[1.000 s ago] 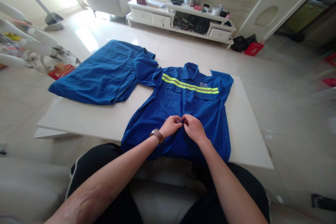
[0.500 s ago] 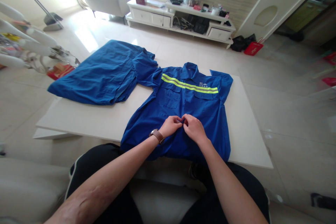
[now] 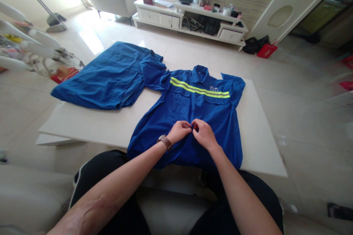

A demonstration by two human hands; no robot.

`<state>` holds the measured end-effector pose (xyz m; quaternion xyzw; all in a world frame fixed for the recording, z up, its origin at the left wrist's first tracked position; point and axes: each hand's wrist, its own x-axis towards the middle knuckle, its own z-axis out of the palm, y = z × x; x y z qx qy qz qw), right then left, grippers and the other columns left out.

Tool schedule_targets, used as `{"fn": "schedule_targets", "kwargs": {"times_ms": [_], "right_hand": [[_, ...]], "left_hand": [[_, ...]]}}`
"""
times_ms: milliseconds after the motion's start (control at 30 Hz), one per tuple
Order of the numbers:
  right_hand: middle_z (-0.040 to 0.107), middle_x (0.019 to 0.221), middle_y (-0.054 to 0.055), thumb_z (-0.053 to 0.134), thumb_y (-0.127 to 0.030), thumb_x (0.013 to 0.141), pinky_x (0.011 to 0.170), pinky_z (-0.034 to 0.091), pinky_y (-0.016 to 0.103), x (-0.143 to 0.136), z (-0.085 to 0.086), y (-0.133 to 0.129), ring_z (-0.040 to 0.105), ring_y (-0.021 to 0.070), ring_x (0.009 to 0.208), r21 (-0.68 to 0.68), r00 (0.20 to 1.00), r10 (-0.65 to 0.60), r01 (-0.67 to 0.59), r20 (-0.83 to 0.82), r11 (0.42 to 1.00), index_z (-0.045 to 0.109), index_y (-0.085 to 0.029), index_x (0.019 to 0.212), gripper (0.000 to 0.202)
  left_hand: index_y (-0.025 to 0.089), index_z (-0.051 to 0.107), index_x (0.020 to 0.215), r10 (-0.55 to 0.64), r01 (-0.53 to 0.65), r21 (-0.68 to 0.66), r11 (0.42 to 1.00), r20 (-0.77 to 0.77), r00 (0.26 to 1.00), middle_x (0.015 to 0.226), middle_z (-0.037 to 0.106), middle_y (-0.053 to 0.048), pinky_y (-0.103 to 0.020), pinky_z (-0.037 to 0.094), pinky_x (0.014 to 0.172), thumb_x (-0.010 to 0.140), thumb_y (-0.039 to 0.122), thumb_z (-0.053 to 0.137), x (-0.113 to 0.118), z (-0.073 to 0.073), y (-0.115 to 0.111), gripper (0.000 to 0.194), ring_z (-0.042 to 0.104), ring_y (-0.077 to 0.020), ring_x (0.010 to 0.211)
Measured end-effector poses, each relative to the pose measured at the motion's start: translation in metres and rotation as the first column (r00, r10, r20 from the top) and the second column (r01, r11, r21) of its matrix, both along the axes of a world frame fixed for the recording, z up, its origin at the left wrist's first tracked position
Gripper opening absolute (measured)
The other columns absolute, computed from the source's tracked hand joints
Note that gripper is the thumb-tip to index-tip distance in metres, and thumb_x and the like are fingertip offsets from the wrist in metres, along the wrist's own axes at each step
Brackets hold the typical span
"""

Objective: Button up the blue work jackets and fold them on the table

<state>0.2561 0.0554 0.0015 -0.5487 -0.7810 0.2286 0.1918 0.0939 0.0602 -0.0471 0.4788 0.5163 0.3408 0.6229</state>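
Note:
A blue work jacket lies front side up across a white table, its collar pointing away from me. A yellow and grey reflective stripe crosses its chest. At the front placket, low on the jacket, my left hand pinches the cloth with its fingertips. My right hand pinches the same spot from the other side, so the fingertips nearly meet. Whether a button sits between them is hidden. A second blue garment is spread left of the jacket, touching its sleeve.
Beyond the table stands a white TV cabinet with assorted items on it. A grey ottoman is at the back left. On the floor at right sit a red bag and a black bag. My knees are under the table's near edge.
My fingers have shifted slightly at the placket, the right index finger lifting a little. The jacket and the other garment lie as before.

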Motion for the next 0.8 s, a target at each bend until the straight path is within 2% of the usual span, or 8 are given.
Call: {"fn": "schedule_targets", "kwargs": {"times_ms": [300, 400, 533, 800], "right_hand": [[0.065, 0.083, 0.001, 0.055, -0.008, 0.079, 0.074, 0.043, 0.028, -0.0014, 0.0021, -0.0011, 0.060, 0.0183, 0.081, 0.000, 0.999, 0.000, 0.000, -0.043, 1.000, 0.062, -0.024, 0.092, 0.021], [0.067, 0.087, 0.001, 0.054, -0.009, 0.080, 0.074, 0.045, 0.027, -0.0011, 0.0013, -0.0002, 0.062, 0.0179, 0.080, 0.019, 0.997, -0.058, 0.059, -0.055, 0.998, 0.063, -0.024, 0.093, 0.022], [0.069, 0.085, 0.000, 0.057, -0.011, 0.080, 0.075, 0.047, 0.028, 0.0010, -0.0017, 0.0016, 0.064, 0.0177, 0.077, -0.022, 0.990, -0.126, 0.124, -0.070, 0.992, 0.063, -0.025, 0.095, 0.021], [0.069, 0.081, -0.001, 0.057, -0.009, 0.080, 0.074, 0.046, 0.027, 0.0019, -0.0020, 0.0023, 0.065, 0.0172, 0.077, -0.044, 0.993, -0.099, 0.096, -0.058, 0.994, 0.064, -0.025, 0.096, 0.023]], "left_hand": [[0.012, 0.072, 0.084, 0.026, -0.026, 0.015, 1.000, 0.009, 1.000, 0.062, 0.066, -0.001, -0.021, 0.044, 0.057, 0.078, 0.026, 0.073, 0.0021, -0.0025, 0.0021, 0.015, 0.058, -0.0115, 0.058], [0.012, 0.072, 0.084, 0.042, -0.042, 0.000, 0.999, 0.029, 0.999, 0.063, 0.066, -0.001, -0.022, 0.045, 0.058, 0.079, 0.025, 0.073, 0.0047, -0.0024, 0.0039, 0.013, 0.058, -0.0116, 0.059], [0.012, 0.071, 0.086, 0.060, -0.059, -0.022, 0.998, 0.043, 0.997, 0.065, 0.067, 0.000, -0.022, 0.045, 0.059, 0.080, 0.020, 0.071, 0.0066, -0.0026, 0.0039, 0.009, 0.060, -0.0114, 0.059], [0.012, 0.073, 0.086, 0.087, -0.083, -0.062, 0.995, 0.061, 0.994, 0.070, 0.070, -0.002, -0.023, 0.048, 0.063, 0.080, 0.021, 0.074, 0.0054, 0.0017, 0.0019, 0.011, 0.062, -0.0121, 0.064]]}}
